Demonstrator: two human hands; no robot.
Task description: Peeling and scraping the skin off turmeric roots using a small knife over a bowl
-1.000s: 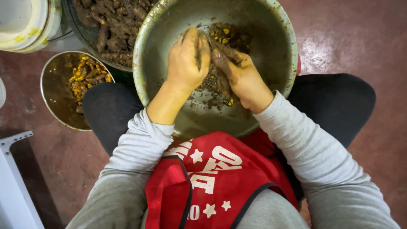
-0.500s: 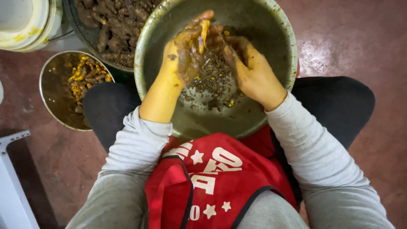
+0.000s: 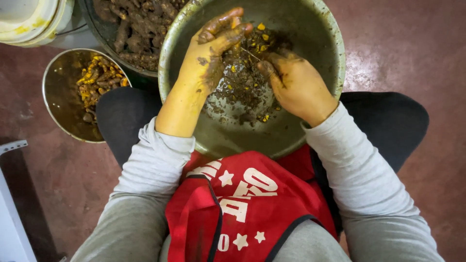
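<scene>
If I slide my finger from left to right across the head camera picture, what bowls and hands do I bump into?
Small metal bowl of yellow root pieces → left hand → right hand → far rim of the big metal bowl that both hands are in.

Reddish floor (image 3: 412,53): small steel bowl (image 3: 58,104), white bucket (image 3: 34,19).

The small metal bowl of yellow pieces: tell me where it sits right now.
In the head view the small metal bowl sits on the reddish floor at the person's left, beside the left knee, just below the tub of muddy roots.
</scene>
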